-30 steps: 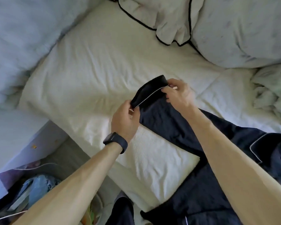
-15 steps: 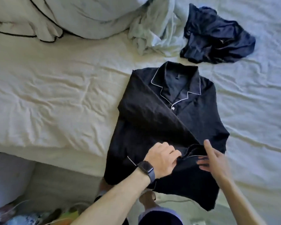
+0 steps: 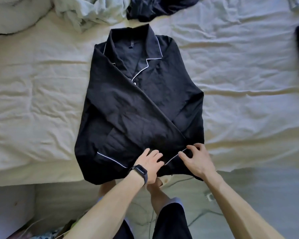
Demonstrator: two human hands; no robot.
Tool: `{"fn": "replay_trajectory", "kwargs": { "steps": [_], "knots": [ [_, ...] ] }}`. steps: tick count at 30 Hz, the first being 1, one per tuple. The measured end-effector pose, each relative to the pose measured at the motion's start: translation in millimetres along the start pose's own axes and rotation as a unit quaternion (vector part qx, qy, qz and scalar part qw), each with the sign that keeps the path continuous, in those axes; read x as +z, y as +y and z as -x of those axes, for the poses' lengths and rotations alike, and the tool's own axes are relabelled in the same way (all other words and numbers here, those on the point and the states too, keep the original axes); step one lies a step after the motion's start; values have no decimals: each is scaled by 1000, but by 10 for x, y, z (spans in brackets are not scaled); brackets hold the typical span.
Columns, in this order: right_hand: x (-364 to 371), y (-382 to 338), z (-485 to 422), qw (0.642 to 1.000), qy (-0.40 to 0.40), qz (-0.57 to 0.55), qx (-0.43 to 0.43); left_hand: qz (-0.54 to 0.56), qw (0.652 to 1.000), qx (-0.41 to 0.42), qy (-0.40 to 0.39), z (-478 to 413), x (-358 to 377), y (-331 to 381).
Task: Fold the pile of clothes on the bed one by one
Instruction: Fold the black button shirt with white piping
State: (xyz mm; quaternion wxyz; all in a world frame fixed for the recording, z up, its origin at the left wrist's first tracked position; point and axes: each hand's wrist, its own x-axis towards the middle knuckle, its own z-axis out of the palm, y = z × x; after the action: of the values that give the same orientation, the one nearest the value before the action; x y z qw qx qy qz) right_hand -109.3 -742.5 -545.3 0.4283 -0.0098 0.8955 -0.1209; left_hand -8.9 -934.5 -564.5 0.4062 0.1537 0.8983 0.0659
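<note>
We see the big bed (image 3: 41,104) with its creased, cream sheet. On it, in the middle and close to the near edge, lies the black shirt (image 3: 138,107), collar pointing away from us. Its hem hangs a little over the edge. One sleeve is folded slanting across the front, down to the lower right.

Behind the shirt sits a pale green heap of cloth (image 3: 88,11), and beside that a dark heap of clothes (image 3: 155,7). Half a second ago we saw all of that dark heap; now the top of the picture cuts it off.

The left hand (image 3: 150,163) rests on the shirt near the hem with its fingers laid out loosely. A moment ago it was bunched up on the sleeve end. The right hand (image 3: 195,159) has bent fingers on the cuff (image 3: 175,157) with the white line. Maybe it pinches the cuff, maybe it only presses; we cannot tell. Before, that hand was flat beside the cuff.

A dark watch (image 3: 140,171) is on the left wrist.
</note>
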Motion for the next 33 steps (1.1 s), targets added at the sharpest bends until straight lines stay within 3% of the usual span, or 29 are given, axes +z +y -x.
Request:
{"fn": "replay_trajectory", "kwargs": {
  "steps": [3, 5, 8, 12, 14, 20, 27, 30, 33],
  "knots": [
    [28, -109, 109, 991, 55, 114, 31, 47, 997, -15, 51, 105, -69, -39],
    [46, -297, 164, 987, 110, 117, 5, 132, 978, -62, 148, 221, -160, -149],
    [9, -826, 169, 979, 149, 104, -86, 260, 903, -192, 282, 471, -304, -572],
    [-70, -1854, -31, 972, 136, 40, -185, 299, 809, -383, 331, 779, -292, -1501],
    [-119, -2419, -251, 966, 126, 24, -225, 322, 777, -436, 321, 845, -230, -1992],
    [-192, -3989, -1152, 964, 86, 19, -252, 343, 822, -371, 262, 618, -72, -2848],
    [-222, -4809, -2028, 993, 61, 2, -101, 495, 755, -311, 297, 593, -49, -3340],
    [-288, -4897, -2160, 979, 71, -150, -118, 460, 770, -312, 313, 808, 164, -3436],
    [-289, -4921, -2173, 976, 44, -189, -96, 468, 745, -350, 322, 987, 391, -3524]
  ]
}}
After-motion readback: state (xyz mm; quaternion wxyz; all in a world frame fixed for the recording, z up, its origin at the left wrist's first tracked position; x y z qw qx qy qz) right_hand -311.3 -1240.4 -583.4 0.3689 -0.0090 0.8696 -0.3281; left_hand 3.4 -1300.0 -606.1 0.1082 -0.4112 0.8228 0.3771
